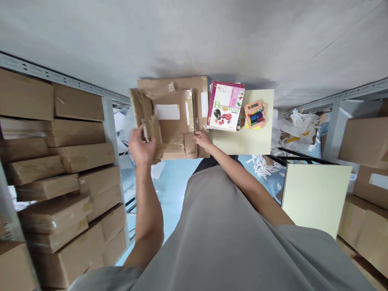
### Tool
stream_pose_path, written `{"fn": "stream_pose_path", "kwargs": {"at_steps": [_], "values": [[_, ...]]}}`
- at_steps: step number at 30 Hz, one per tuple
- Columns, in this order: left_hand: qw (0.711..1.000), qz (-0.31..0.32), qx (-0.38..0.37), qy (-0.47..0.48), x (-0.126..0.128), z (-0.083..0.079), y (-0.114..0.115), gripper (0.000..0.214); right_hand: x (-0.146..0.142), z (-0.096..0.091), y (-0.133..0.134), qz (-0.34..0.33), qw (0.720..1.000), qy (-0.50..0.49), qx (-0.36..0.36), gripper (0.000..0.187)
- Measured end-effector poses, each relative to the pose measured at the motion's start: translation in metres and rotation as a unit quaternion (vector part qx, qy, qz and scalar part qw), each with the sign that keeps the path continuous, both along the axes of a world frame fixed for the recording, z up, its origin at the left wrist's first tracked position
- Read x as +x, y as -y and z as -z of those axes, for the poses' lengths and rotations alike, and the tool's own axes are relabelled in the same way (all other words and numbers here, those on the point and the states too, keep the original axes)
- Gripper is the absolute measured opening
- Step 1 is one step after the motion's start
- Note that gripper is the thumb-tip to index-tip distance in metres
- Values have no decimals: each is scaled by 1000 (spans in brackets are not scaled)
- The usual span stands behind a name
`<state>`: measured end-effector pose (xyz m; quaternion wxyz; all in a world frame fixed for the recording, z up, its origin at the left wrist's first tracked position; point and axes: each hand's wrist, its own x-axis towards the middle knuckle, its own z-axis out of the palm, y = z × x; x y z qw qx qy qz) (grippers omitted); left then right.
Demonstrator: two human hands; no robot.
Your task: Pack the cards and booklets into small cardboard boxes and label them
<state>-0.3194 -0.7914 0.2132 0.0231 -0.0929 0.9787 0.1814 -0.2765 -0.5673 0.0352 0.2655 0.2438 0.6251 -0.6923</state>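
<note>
Flattened brown cardboard boxes (173, 95) lie stacked on the table, with white labels and strips of shiny tape. My left hand (142, 147) is closed round the near edge of a bundle of folded cardboard (144, 115) standing up at the left of the stack. At the right edge of the upper cardboard box (171, 125), my right hand (203, 140) is closed, fingertips pinching its near corner. Just right of the cardboard sits a pile of books (226, 107), a white cover with fruit and "Beautiful" on top. Small colourful cards (255, 115) lie beside the books.
The pale tabletop (242, 141) stands against a grey wall (194, 36). Shelves with many cardboard boxes rise at left (69, 202) and right (366, 141). Shredded white paper (263, 163) lies on the blue floor (172, 182). A pale-topped stand (315, 194) is at my right.
</note>
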Motion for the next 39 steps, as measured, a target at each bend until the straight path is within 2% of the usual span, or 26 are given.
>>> {"fn": "stream_pose_path", "kwargs": {"at_steps": [3,6,8,10,15,18,21,25,29,32,34,36,39], "values": [[996,56,51,42,5,30,-20,59,-3,-10,3,35,996,73,-29,16],[992,81,78,58,8,57,-38,60,-4,-19,12,40,994,74,-67,25],[992,75,84,59,8,66,-45,61,-5,-24,20,29,994,49,-98,34],[992,72,84,53,7,69,-46,62,-5,-28,30,17,992,23,-120,40],[993,81,81,36,1,61,-35,61,-5,-35,54,5,981,15,-195,37],[994,81,75,27,0,57,-26,59,-3,-39,62,6,977,8,-213,39],[994,81,69,22,-1,54,-19,57,-3,-41,62,-19,981,1,-195,41],[996,70,59,12,0,47,-13,56,-5,-45,56,-51,990,-12,-127,42],[998,60,28,-7,-1,25,-2,56,-6,-58,65,-93,985,-129,-63,45],[999,41,7,-21,-5,3,10,56,-11,-74,80,-122,964,-228,-55,48],[999,29,3,-19,-8,-8,16,57,-15,-83,88,-138,954,-260,-61,49],[1000,27,7,-14,-10,-14,20,58,-17,-91,93,-140,950,-270,-67,47],[999,39,6,-7,-10,-14,19,56,-16,-98,93,-135,949,-275,-75,41]]}}
